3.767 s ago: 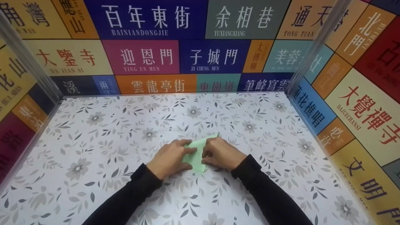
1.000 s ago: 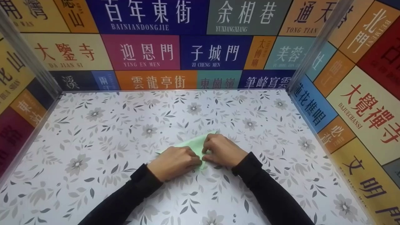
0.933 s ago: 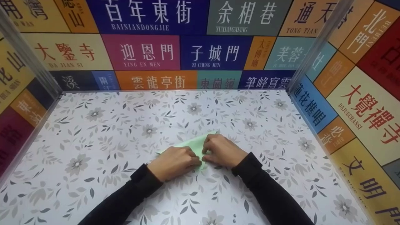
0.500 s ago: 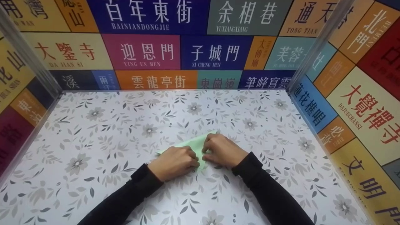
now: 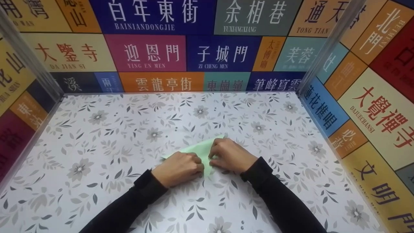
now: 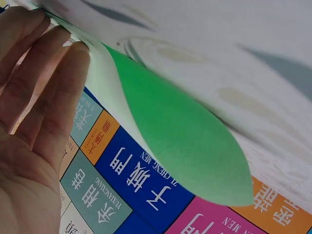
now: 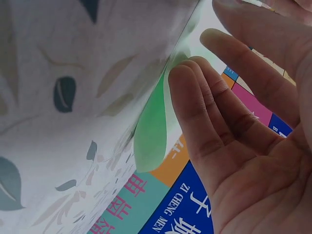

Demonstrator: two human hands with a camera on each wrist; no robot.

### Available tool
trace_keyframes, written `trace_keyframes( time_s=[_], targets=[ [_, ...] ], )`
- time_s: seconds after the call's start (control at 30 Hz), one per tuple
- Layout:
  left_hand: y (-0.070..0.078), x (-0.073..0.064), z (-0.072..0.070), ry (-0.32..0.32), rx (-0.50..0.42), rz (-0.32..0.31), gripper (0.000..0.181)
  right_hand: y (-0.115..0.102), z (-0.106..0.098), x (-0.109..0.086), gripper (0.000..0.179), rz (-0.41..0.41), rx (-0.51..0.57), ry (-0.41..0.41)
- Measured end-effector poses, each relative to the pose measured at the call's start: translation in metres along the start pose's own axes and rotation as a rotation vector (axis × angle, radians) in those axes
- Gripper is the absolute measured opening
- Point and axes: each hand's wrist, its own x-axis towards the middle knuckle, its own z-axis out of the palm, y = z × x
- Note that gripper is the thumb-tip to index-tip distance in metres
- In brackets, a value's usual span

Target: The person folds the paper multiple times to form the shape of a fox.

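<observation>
A sheet of light green paper (image 5: 202, 149) lies folded on the table under both hands. Bent fingers of my left hand (image 5: 178, 169) press on its near left part, hiding much of it. At the upper right corner, fingertips of my right hand (image 5: 231, 154) rest on the sheet, the thumb apart from the index finger. In the left wrist view, a loop of the paper (image 6: 180, 141) bulges up from the table beside slightly bent fingers. The right wrist view has the same bulging fold (image 7: 152, 131) next to the fingertips, with the palm facing the camera.
White cloth with grey flowers and leaves covers the table (image 5: 113, 129). Panels with coloured blocks of Chinese lettering (image 5: 145, 53) stand at the back and both sides. Clear corner posts (image 5: 326, 51) join them.
Since the oldest frame, the left hand has gone from spread fingers to bent ones, and the paper reaches further left. Over the last second, the left fingertips have slid slightly left; the right hand stays.
</observation>
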Motion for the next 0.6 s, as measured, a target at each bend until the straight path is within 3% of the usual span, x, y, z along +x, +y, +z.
trace_keyframes(
  time_s=[0.17,0.4,0.6],
  targets=[
    [-0.0004,-0.0021,0.0020,0.016,0.012,-0.001,0.011,-0.0009,0.0008,-0.0009,0.012,-0.006,0.005,0.002],
    [-0.0005,-0.0025,-0.0005,-0.034,-0.086,-0.015,0.015,-0.0012,0.0011,-0.0021,0.012,-0.009,0.017,-0.016],
    [0.0023,-0.0015,-0.0015,-0.042,-0.049,0.002,0.015,0.0011,0.0021,-0.0020,0.013,-0.004,0.030,-0.025]
  ],
)
